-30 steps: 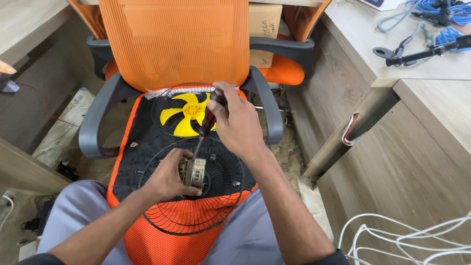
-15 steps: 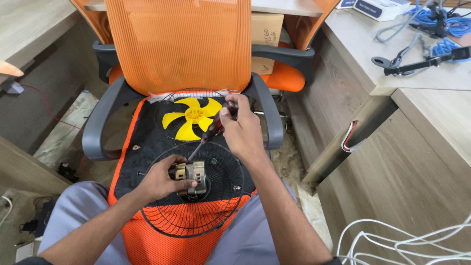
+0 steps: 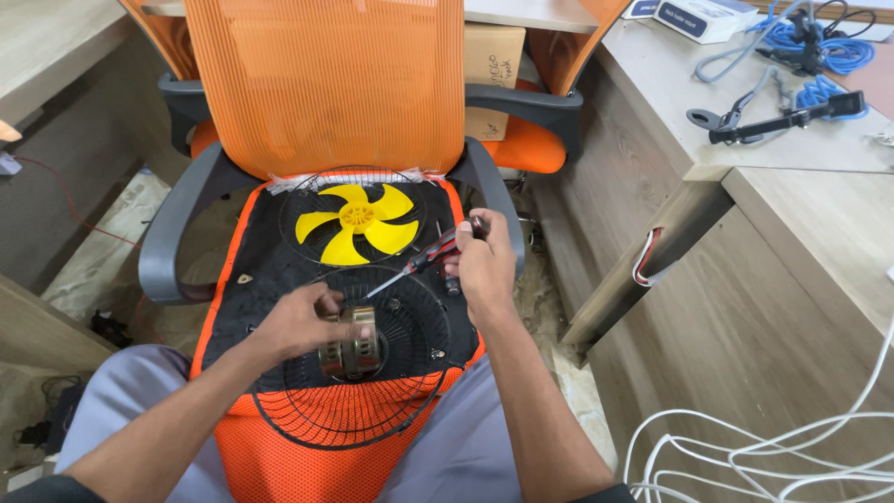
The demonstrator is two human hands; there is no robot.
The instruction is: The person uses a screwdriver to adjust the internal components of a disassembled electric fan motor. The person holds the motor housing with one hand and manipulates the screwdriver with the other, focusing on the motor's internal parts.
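My left hand [image 3: 300, 319] grips a small brass-coloured fan motor [image 3: 351, 346] resting on a black wire fan guard [image 3: 372, 373] on the seat of an orange office chair [image 3: 326, 93]. My right hand [image 3: 484, 261] holds a red-and-black screwdriver [image 3: 424, 264], its tip pointing down-left toward the motor but apart from it. A yellow fan blade [image 3: 357, 222] lies on a second wire guard [image 3: 307, 200] farther back on the seat.
A wooden desk [image 3: 792, 140] at the right carries blue cables [image 3: 819, 56], a black tool [image 3: 787, 119] and boxes. White cables [image 3: 745, 447] lie at lower right. A cardboard box [image 3: 494, 65] sits behind the chair. Another wooden surface [image 3: 47, 37] is at left.
My right hand has lifted the screwdriver away to the right, off the motor. My left hand has turned the motor onto its side. The view has shifted slightly.
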